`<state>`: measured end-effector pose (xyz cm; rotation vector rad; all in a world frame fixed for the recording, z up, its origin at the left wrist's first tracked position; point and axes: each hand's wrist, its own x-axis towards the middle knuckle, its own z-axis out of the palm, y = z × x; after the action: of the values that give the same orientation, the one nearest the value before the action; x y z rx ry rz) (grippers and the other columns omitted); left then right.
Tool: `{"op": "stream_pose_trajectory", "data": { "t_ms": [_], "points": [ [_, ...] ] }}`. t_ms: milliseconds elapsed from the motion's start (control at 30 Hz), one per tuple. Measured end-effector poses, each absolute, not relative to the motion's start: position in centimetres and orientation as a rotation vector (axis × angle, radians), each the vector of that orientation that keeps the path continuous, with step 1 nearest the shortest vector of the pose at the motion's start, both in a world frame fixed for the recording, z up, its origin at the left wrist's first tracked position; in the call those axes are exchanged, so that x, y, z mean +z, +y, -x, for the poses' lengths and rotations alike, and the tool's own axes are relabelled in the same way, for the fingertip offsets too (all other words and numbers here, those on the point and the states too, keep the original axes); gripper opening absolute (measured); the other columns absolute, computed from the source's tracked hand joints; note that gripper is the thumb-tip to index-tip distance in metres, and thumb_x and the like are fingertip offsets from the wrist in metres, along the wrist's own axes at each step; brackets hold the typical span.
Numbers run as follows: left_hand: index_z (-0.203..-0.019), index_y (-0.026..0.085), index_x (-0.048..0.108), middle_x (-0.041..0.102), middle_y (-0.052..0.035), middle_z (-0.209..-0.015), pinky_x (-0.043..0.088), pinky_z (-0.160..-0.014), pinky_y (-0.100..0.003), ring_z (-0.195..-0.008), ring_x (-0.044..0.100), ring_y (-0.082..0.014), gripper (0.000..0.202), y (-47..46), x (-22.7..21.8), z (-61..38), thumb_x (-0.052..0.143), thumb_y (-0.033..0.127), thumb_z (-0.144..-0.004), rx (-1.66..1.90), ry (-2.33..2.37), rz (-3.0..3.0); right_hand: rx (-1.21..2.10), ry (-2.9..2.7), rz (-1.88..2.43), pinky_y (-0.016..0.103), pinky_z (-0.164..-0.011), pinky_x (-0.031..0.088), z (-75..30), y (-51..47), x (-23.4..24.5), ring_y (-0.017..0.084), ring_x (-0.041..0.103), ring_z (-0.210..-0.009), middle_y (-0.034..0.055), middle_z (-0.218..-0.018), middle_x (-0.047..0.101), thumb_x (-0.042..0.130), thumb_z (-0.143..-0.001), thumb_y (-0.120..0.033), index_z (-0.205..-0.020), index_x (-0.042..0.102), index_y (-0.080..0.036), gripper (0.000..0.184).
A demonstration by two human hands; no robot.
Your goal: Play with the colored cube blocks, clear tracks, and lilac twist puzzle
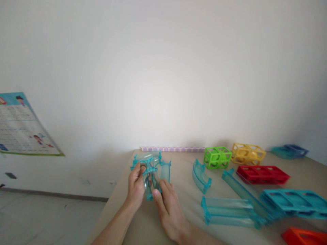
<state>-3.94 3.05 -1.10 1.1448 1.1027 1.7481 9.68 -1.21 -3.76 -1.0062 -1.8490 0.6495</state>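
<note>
Over the left part of the table, I hold a translucent blue track piece point(147, 188) between my two hands. My left hand point(135, 187) is closed on its upper left end, with the thumb on top. My right hand point(170, 210) is closed around its lower right side, and those fingers are partly hidden. Just beyond my hands lie more translucent blue track pieces, a cluster point(145, 156) at the back and a straight one point(166, 171) on the right. Whether the held piece touches the cluster, I cannot tell.
Rightward lie a curved track piece point(200, 177), straight tracks point(228, 211), a green block frame point(217, 157), a yellow one point(248, 154), a red one point(263, 174), a blue one point(297, 202) and an orange-red piece point(304, 236). A patterned strip point(173, 149) borders the wall.
</note>
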Motion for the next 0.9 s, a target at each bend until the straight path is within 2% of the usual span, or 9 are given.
{"op": "stream_pose_trajectory", "data": {
  "t_ms": [100,200,267,333,400,500,600,733,900],
  "points": [
    [-0.086,0.019,0.06,0.063,-0.0001,-0.078,0.048,-0.065,-0.023,-0.069,0.059,-0.0146,0.025,3.0,-1.0,3.7,0.067,0.037,-0.071,1.792,1.189,-1.205,0.728,-1.779,1.006,0.046,-0.108,0.032,-9.7,-1.4,-3.6,0.027,0.039,-0.132,0.0088,-0.135,0.052,0.033,-0.098,-0.043,-0.141,0.041,-0.026,0.047],
    [-0.106,0.023,0.056,0.065,-0.0029,-0.097,0.048,-0.075,-0.025,-0.088,0.061,-0.0173,0.036,2.7,-0.8,3.0,0.065,0.038,-0.075,1.839,1.279,-1.261,0.762,-1.696,0.899,0.038,-0.099,0.041,-9.8,-1.3,-2.7,0.022,0.049,-0.118,0.0075,-0.12,0.058,0.03,-0.1,-0.038,-0.137,0.045,-0.027,0.041],
    [-0.113,0.024,0.051,0.065,-0.0024,-0.095,0.05,-0.068,-0.024,-0.08,0.061,-0.0153,0.039,2.3,-0.7,2.3,0.062,0.04,-0.079,1.786,1.278,-1.281,0.743,-1.591,0.86,0.034,-0.09,0.045,-9.8,-1.0,-2.1,0.019,0.055,-0.1,0.0056,-0.105,0.058,0.029,-0.101,-0.034,-0.133,0.05,-0.028,0.038],
    [-0.118,0.024,0.049,0.065,-0.0021,-0.091,0.049,-0.058,-0.022,-0.07,0.061,-0.0138,0.042,1.9,-0.7,1.7,0.059,0.043,-0.082,1.686,1.202,-1.278,0.704,-1.478,0.872,0.033,-0.083,0.048,-9.8,-0.6,-1.7,0.018,0.054,-0.089,0.0048,-0.097,0.055,0.029,-0.101,-0.034,-0.128,0.053,-0.027,0.037],
    [-0.123,0.024,0.05,0.066,-0.0053,-0.098,0.05,-0.055,-0.022,-0.073,0.063,-0.0155,0.048,1.7,-0.8,1.3,0.059,0.047,-0.082,1.606,1.101,-1.235,0.662,-1.413,0.899,0.032,-0.079,0.049,-9.8,-0.3,-1.6,0.019,0.053,-0.086,0.0053,-0.095,0.052,0.03,-0.1,-0.034,-0.126,0.055,-0.026,0.037],
    [-0.117,0.02,0.06,0.065,-0.0106,-0.116,0.054,-0.069,-0.026,-0.095,0.064,-0.0221,0.053,1.8,-1.3,1.3,0.069,0.048,-0.073,1.561,1.048,-1.101,0.584,-1.424,0.955,0.032,-0.077,0.051,-9.8,-0.1,-1.8,0.019,0.054,-0.086,0.0057,-0.093,0.052,0.037,-0.098,-0.034,-0.128,0.054,-0.025,0.036],
    [-0.105,0.018,0.068,0.067,-0.0106,-0.115,0.052,-0.081,-0.028,-0.105,0.062,-0.0246,0.05,2.3,-1.8,1.6,0.076,0.047,-0.065,1.599,1.097,-0.948,0.514,-1.538,0.953,0.033,-0.081,0.052,-9.7,-0.4,-2.2,0.02,0.056,-0.093,0.0069,-0.099,0.057,0.048,-0.095,-0.032,-0.135,0.049,-0.026,0.041],
    [-0.092,0.016,0.072,0.072,-0.0086,-0.102,0.05,-0.083,-0.029,-0.098,0.064,-0.0237,0.043,2.6,-1.4,2.0,0.078,0.046,-0.062,1.658,1.078,-0.849,0.522,-1.705,0.89,0.036,-0.094,0.048,-9.7,-1.2,-2.1,0.023,0.055,-0.11,0.0091,-0.116,0.058,0.046,-0.095,-0.026,-0.137,0.047,-0.028,0.042],
    [-0.089,0.013,0.073,0.074,-0.009,-0.084,0.052,-0.072,-0.032,-0.082,0.068,-0.0245,0.04,2.3,-0.1,2.0,0.074,0.046,-0.066,1.561,0.96,-0.841,0.632,-1.682,0.791,0.03,-0.077,0.052,-9.8,-1.4,-1.5,0.019,0.06,-0.089,0.0067,-0.101,0.061,0.049,-0.094,-0.026,-0.13,0.054,-0.027,0.037]
  ]
}}
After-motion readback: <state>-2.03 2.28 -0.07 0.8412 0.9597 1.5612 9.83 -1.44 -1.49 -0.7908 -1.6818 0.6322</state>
